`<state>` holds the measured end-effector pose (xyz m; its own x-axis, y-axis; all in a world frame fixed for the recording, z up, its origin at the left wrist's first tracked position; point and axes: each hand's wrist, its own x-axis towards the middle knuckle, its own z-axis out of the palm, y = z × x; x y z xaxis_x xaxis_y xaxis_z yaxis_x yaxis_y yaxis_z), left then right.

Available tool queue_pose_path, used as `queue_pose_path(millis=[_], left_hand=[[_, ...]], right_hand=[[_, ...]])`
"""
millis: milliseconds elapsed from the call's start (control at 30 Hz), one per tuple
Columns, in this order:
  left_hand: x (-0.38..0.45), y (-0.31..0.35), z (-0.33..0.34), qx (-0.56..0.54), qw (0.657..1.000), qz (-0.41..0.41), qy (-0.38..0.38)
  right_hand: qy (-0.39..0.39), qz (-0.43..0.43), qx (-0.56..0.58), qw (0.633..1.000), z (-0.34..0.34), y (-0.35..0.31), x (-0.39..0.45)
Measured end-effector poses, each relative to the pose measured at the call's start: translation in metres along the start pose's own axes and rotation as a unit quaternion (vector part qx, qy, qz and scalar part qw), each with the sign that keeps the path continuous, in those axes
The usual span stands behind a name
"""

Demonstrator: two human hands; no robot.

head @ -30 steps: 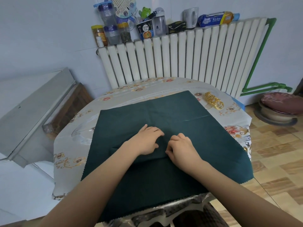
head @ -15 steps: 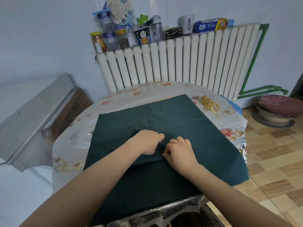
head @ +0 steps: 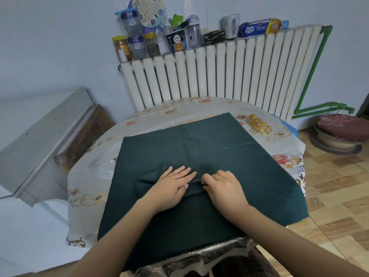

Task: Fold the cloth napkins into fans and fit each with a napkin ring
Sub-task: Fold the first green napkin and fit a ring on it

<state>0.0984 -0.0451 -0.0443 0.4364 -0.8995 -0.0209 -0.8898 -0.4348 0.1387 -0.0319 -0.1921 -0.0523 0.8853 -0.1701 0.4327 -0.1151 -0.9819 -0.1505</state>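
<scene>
A white radiator point(head: 219, 72) stood behind the round tabletop point(head: 199, 104), which carried a flowered cover. The dark green napkin point(head: 209, 144) lay spread, with only the first pleats gathered along its near middle. Left hand point(head: 171, 186) pressed flat on the fold, fingers straight. Right hand point(head: 223, 188) had its fingers curled, apparently pinching the pleat. Gold rings point(head: 259, 124) sat untouched at the far right. Judged early: most pleating and every ring fitting remained.

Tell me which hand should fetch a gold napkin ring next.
Probably the right hand: the gold napkin rings lie on its side, beyond the dark green cloth napkin; the left hand lies flat, pressing the pleat.
</scene>
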Motion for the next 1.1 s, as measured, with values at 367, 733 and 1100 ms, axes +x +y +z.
queue_pose_path(millis=[367,733,1100], left_hand=[[-0.009,-0.007,0.01,-0.184,0.975,-0.026,0.123],[0.02,0.002,-0.048,-0.08,0.995,-0.053,-0.041],[0.047,0.003,-0.059,-0.039,0.977,-0.096,-0.188]], right_hand=[[-0.018,-0.064,-0.026,0.997,0.001,0.005,0.01],[-0.265,0.0,0.103,0.959,-0.023,0.008,0.057],[-0.386,0.058,0.074,0.918,-0.023,0.003,0.077]])
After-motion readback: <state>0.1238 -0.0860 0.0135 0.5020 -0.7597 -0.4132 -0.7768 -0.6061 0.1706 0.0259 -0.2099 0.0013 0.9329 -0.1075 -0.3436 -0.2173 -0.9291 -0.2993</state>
